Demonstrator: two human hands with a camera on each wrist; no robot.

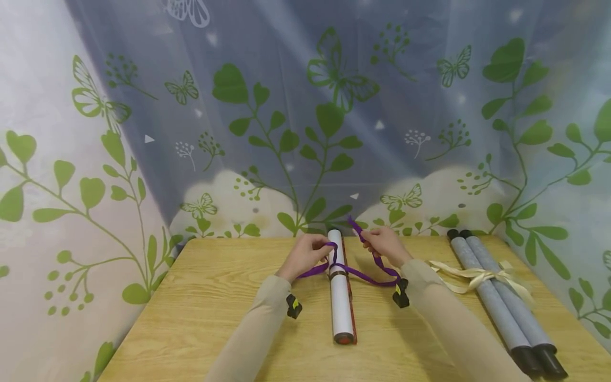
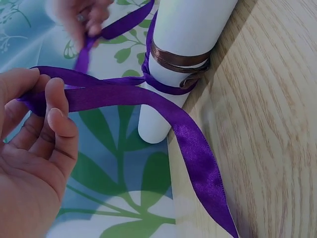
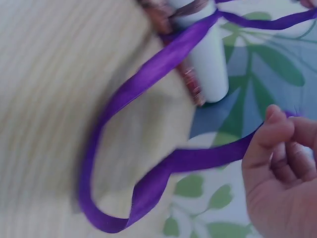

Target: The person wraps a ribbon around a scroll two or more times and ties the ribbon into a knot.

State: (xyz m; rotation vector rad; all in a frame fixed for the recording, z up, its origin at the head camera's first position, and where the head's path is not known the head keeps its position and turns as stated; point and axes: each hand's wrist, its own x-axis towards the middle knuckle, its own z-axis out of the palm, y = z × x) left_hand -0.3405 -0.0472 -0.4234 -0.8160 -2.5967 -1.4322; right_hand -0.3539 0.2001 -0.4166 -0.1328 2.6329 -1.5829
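Observation:
A white rolled scroll (image 1: 341, 305) lies lengthwise on the table, with a red patterned strip (image 3: 190, 82) along one side. A brown band (image 2: 178, 59) wraps its middle, and purple ribbon (image 2: 198, 158) circles it beside that band. My left hand (image 1: 307, 255), left of the scroll, pinches a folded loop of the ribbon between thumb and fingers; a loose tail hangs below it. To the scroll's right, my right hand (image 1: 385, 246) pinches the other length near its end, which sticks up past the fingers. Between scroll and right hand, that length sags in a wide curve.
Two grey rolled scrolls (image 1: 496, 305) with black ends lie side by side at the table's right, tied with a cream ribbon (image 1: 477, 277). A leaf-patterned curtain (image 1: 305, 132) hangs behind the wooden table (image 1: 200, 313).

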